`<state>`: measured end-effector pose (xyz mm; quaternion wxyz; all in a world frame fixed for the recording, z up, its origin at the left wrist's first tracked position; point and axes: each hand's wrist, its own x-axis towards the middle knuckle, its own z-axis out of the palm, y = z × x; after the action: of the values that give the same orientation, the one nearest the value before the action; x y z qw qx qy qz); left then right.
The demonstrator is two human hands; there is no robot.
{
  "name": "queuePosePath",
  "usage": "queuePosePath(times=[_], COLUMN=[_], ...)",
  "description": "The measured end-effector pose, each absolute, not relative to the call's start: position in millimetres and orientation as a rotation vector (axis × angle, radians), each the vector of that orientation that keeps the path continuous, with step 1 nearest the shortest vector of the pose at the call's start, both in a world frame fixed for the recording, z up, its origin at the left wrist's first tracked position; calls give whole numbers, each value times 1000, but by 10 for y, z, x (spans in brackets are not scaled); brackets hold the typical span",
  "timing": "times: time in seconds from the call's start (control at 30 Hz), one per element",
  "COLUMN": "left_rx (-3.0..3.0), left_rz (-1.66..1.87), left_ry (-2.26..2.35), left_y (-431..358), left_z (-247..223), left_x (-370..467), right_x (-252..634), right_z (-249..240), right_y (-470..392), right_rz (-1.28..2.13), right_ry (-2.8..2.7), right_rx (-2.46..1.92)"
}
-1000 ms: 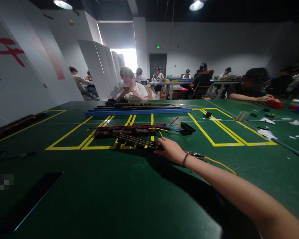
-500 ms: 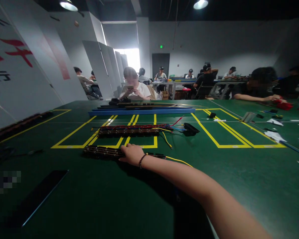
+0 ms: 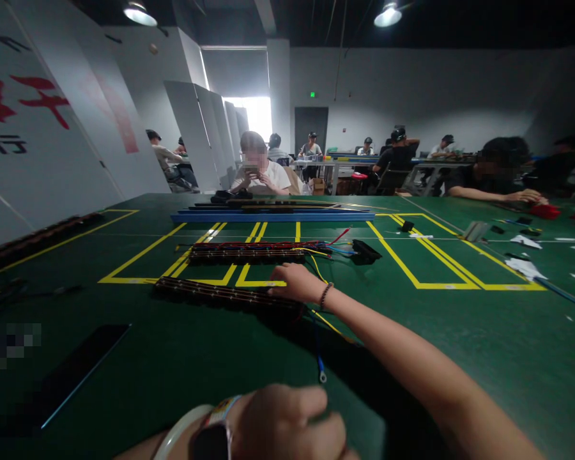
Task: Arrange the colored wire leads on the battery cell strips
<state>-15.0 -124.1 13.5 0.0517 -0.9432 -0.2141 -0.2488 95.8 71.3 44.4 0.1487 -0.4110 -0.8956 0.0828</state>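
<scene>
My right hand (image 3: 298, 283) rests at the right part of a long dark strip assembly (image 3: 220, 293), its fingertips on or just above the top edge; whether they grip it is hidden. Yellow and blue leads come from the strip's right end; the blue lead (image 3: 321, 361) ends in a ring terminal. Low in the view my left hand (image 3: 294, 418) is blurred, its fingers curled, with a watch and a pale bangle at the wrist. Nothing shows in it. Behind the strip lies a similar wired assembly (image 3: 246, 254) with red, blue and yellow wires and a black connector (image 3: 364, 252).
Blue rails (image 3: 273, 217) lie across the back of the green table (image 3: 196, 377). A dark flat device (image 3: 86, 370) is at the left. Yellow tape marks rectangles. White scraps (image 3: 526, 241) lie at the right. People sit across the table and behind.
My right hand has moved right along the strip, whose right end now sits nearer me. My left hand has come into view at the bottom. The blue lead with its ring terminal now shows.
</scene>
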Motion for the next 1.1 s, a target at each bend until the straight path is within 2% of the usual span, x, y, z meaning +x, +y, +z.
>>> queuePosePath(times=[0.13,0.23,0.37,0.6,0.73,0.83,0.9,1.0,1.1], left_rx=[-2966,-2991,-2933,-2897,-3071,-3304,-3384,-3348,-3251], left_rz=[-614,-480,-302,-304,-569,-837,-1195,-1759,-2064], left_ry=[-553,-1017,-1498,-1804,-1996,-2391,-2584,-2604,-2664], left_y=[-776,-577,-458,-313,-211,-137,-109,-110,-130], left_z=[420,409,225,45,-36,-118,-163,-191,-191], left_x=[102,202,177,92,89,114,138,166,176], right_x=[1625,1894,2016,1894,1790,1739,1708,1656,1603], right_z=[335,168,0,-120,-124,-118,-114,-100,-69], right_y=[565,428,310,224,159,144,156,177,166], right_rz=[589,769,786,678,677,560,476,354,252], right_ry=[-2463,-2416,-2502,-2459,-2410,-2350,-2322,-2320,-2376], right_rx=[-1288,-1246,-1156,-1288,-1306,-1306,-1316,-1339,-1339])
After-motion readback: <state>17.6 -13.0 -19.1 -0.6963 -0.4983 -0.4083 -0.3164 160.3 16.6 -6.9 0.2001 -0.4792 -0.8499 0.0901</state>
